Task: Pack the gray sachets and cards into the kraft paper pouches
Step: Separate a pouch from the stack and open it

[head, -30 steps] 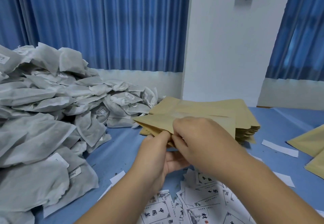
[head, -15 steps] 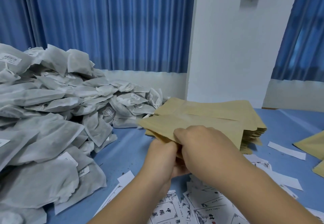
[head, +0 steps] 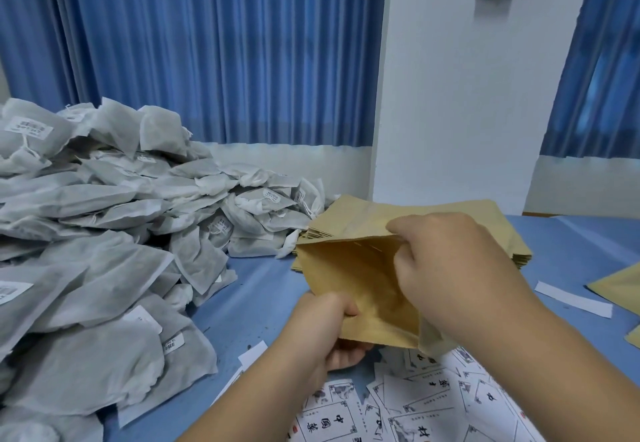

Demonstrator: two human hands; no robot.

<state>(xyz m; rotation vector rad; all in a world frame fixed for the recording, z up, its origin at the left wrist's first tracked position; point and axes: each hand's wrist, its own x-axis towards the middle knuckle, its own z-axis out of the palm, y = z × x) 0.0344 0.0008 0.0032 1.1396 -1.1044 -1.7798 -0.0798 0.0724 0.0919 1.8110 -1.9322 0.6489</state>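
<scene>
Light's soft n even tbh, room is bright enough, no harsh glare anywhere. Some daylight glows thru the blue curtains (head: pixel 207 61) in paler patches, esp far right. Shadows are weak, just a soft dark rim on the table (head: pixel 263 289) under the sachet pile (head: pixel 86 251). Centre's sharpest, kraft pouch (head: pixel 349 279) looks crisp-ish. Wide-angle warps the edges: white wall (head: pixel 450 112) leans, left-edge sachets look stretched + smeary. Bg a bit mushy w/ compression.
</scene>
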